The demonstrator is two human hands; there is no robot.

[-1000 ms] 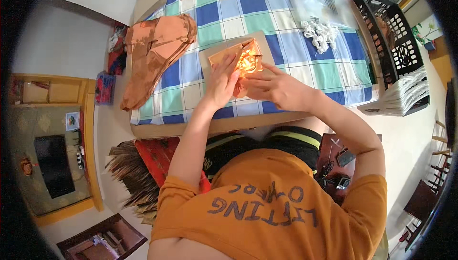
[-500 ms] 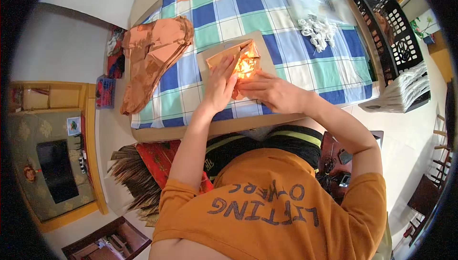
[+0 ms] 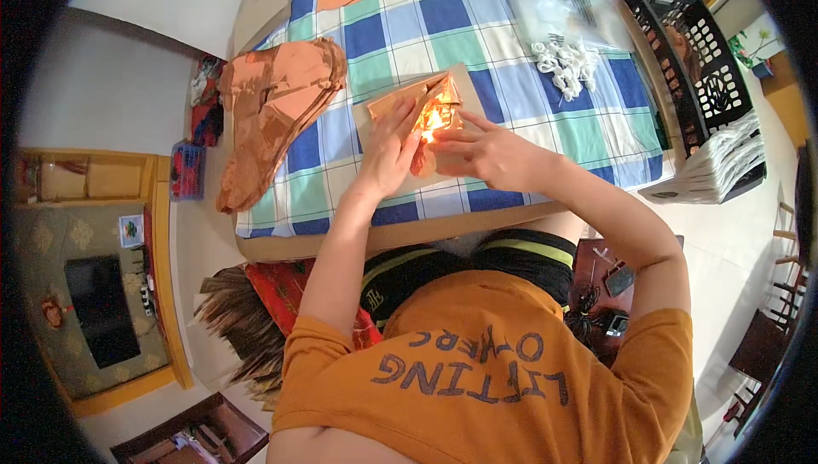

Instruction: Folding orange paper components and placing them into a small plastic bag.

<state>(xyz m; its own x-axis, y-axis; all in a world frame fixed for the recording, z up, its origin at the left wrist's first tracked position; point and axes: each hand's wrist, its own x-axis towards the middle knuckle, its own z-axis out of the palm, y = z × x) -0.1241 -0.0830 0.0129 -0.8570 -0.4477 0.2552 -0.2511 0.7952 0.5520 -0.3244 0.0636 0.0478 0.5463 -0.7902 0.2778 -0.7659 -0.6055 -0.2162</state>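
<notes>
A shiny copper-coloured foil piece [image 3: 443,106], folded and creased, lies on a flat brown board [image 3: 475,106] near the front of the table. Bright light glares off its middle. My left hand [image 3: 388,154] rests on the foil's left side, its fingers stretched out and lying flat. From the right, my right hand [image 3: 492,154] reaches to the foil's lower right edge with fingers extended and apart. Its fingertips touch or nearly touch the foil. A small tongue of foil shows between both hands.
A stack of copper-coloured foil pieces [image 3: 281,110] lies left on the checked tablecloth [image 3: 375,34]. White cords [image 3: 567,68] sit at the right beside a clear plastic bag [image 3: 571,12]. A black crate [image 3: 703,72] and a white bundle [image 3: 720,157] stand beyond the right edge.
My right hand's fingers have spread apart a little and straightened over the foil's edge. My left hand stays on the foil. The whole view has shifted slightly.
</notes>
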